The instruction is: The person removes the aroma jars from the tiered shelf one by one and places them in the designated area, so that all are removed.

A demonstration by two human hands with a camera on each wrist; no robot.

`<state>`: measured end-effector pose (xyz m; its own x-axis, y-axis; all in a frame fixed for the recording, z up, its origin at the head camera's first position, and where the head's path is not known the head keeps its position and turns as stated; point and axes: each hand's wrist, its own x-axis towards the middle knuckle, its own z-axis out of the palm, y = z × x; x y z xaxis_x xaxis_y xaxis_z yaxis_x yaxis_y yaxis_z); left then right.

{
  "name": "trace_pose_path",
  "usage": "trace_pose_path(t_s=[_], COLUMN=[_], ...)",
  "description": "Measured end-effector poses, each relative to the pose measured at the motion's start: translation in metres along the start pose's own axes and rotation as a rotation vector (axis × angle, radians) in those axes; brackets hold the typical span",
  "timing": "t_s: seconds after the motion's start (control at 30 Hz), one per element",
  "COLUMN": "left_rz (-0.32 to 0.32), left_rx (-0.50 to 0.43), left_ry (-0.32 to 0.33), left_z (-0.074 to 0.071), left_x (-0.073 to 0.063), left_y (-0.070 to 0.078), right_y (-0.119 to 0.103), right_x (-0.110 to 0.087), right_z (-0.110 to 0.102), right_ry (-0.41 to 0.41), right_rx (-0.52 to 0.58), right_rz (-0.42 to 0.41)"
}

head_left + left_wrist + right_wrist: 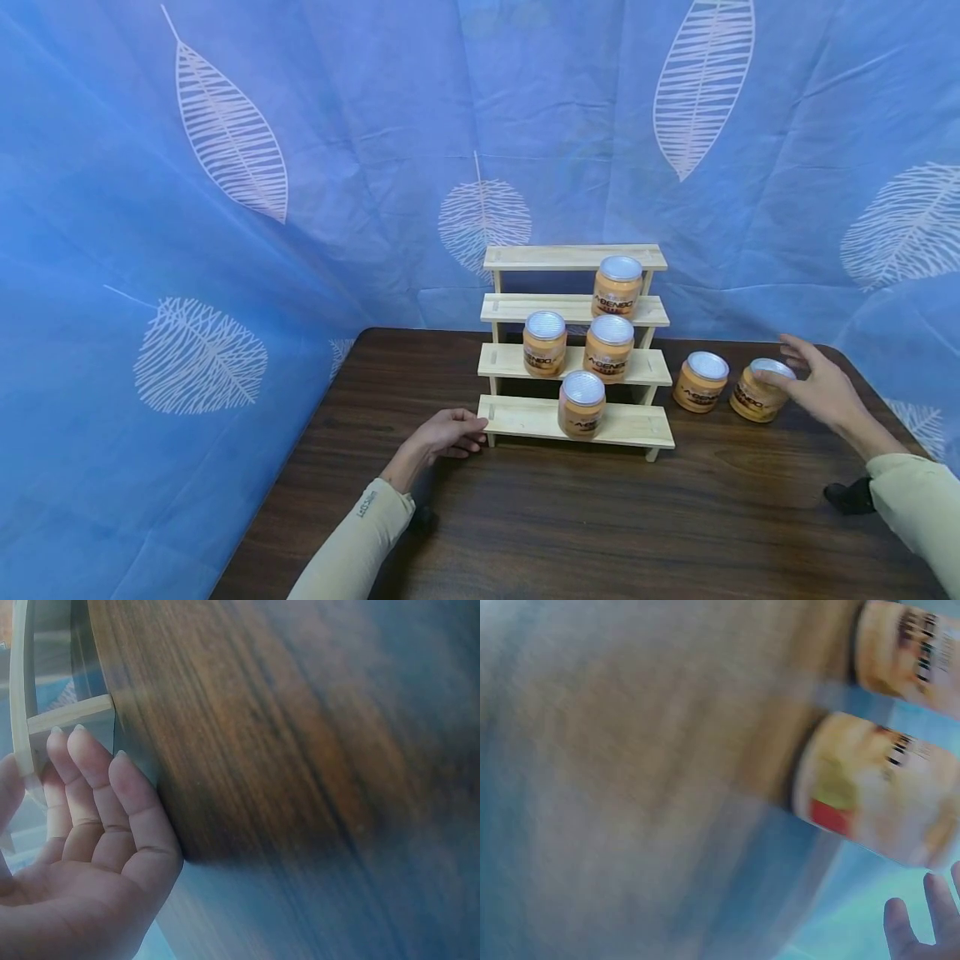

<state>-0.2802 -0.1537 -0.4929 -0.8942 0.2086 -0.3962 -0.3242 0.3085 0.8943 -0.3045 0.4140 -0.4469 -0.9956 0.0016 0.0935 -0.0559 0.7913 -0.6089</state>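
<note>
A wooden stepped stand [517, 417] rises in tiers on the dark table. My left hand [446, 435] pinches the left end of its lowest plank; in the left wrist view the thumb lies on one side of the plank and the curled fingers [94, 761] on the other. On the lowest step is an orange jar [581, 406] with a silvery lid. My right hand [821, 385] reaches over a similar jar [757, 396] on the table, its thumb near the lid and fingers spread. The right wrist view shows fingers [900, 926] apart from this jar [877, 787].
Another jar [701, 383] stands on the table between the stand and the right hand's jar. Two jars, a left one [544, 346] and a right one [609, 350], share the second step; one more [617, 287] is above. A blue leaf-patterned cloth [360, 208] hangs behind.
</note>
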Motion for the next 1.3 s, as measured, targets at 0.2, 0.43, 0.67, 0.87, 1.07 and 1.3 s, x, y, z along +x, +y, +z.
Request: trace_pose_path(t_s=[0.2, 0.43, 0.67, 0.87, 1.07, 1.3], left_rz=[0.009, 0.000, 0.013, 0.014, 0.012, 0.010], left_rx=[0.000, -0.006, 0.007, 0.013, 0.016, 0.012], left_ry=[-0.013, -0.014, -0.004, -0.002, 0.004, -0.005], left_z=[0.000, -0.002, 0.000, 0.000, 0.001, 0.001], left_x=[-0.001, -0.002, -0.003, -0.004, -0.003, -0.002], left_y=[-0.001, 0.001, 0.002, 0.002, 0.002, 0.000], right_y=[-0.021, -0.056, -0.096, -0.126, -0.149, -0.174], right_x=[0.010, 0.023, 0.031, 0.037, 0.044, 0.053], right_z=[-0.027, -0.046, -0.050, -0.041, -0.028, -0.013], right_ry=[-0.020, -0.042, -0.076, -0.065, -0.060, -0.088], right_rx=[0.040, -0.019, -0.014, 0.049, 0.100, 0.146], right_rz=[-0.056, -0.096, -0.135, -0.198, -0.227, -0.254])
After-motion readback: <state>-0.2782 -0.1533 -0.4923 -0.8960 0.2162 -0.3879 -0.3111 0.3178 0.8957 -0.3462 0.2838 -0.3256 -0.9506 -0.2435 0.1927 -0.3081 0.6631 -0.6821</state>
